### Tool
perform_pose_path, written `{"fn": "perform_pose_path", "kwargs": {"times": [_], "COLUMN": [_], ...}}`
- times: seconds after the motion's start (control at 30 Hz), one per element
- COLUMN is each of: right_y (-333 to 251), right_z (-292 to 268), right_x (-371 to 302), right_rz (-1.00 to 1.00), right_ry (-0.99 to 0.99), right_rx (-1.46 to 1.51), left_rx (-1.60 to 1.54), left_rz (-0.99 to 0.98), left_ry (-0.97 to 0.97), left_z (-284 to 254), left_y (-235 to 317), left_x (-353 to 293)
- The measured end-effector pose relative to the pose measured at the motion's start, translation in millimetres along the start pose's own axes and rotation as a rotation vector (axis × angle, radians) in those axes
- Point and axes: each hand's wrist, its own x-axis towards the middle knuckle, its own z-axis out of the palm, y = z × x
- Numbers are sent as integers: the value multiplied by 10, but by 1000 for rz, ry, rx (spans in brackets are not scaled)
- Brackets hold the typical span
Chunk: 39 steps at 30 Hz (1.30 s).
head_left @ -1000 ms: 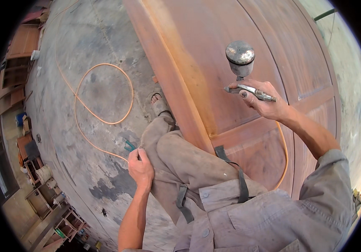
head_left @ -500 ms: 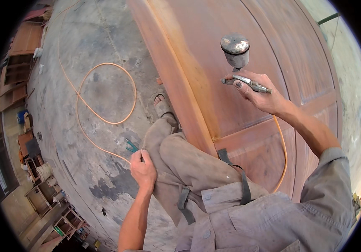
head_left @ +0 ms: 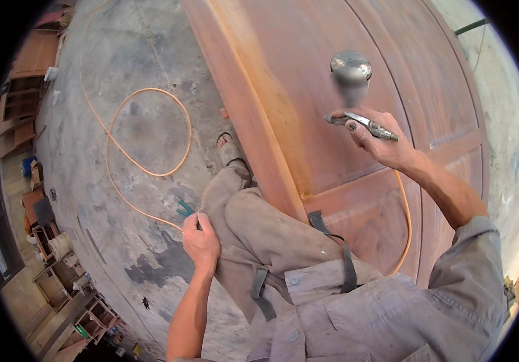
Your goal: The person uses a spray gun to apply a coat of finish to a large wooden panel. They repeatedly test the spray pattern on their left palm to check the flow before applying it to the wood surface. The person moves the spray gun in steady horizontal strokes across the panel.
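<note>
My right hand (head_left: 386, 145) is wrapped around a metal spray gun (head_left: 371, 125), its nozzle toward the left. On top of the gun stands a paint cup (head_left: 351, 60) with a speckled metal lid; its lower part looks blurred. Beneath the gun lies a large reddish-brown wooden panel (head_left: 313, 78) with grooves and a raised edge, an amber streak running along it. By my left knee, my left hand (head_left: 201, 244) is closed on an orange air hose (head_left: 160, 175), which loops over the floor. More orange hose hangs below my right wrist.
My sandalled foot (head_left: 228, 148) rests on the stained concrete floor (head_left: 144, 36) beside the panel. A teal forked thing (head_left: 185, 207) shows just beyond my left hand; I cannot make out its kind. Wooden furniture pieces (head_left: 33, 51) and clutter line the far left.
My right hand and the spray gun have shifted slightly right and down, with the cup tilting a little. My left hand keeps its hold on the hose; the view has shifted slightly.
</note>
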Motion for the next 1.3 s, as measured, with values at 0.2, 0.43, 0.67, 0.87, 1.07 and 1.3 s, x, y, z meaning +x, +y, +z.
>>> {"fn": "perform_pose_path", "kwargs": {"times": [0.2,0.43,0.67,0.87,1.07,1.3], "right_y": [-92,-46,-14,27,66,-20], "right_z": [-55,-53,9,-47,9,163], "right_x": [-249,-65,-35,-250,-281,-384], "right_rz": [84,90,82,63,46,10], "right_ry": [-135,-29,-14,-94,-62,-115], "right_rx": [-4,5,56,-19,0,-4], "left_rx": [6,0,19,15,21,49], "left_rz": [-1,-11,-27,-11,-34,-63], "left_ry": [-3,-15,2,19,-1,-22], "left_z": [-11,1,-57,-29,-54,-70], "left_y": [21,68,100,117,168,193], "left_x": [-5,-7,-8,-23,-26,-14]}}
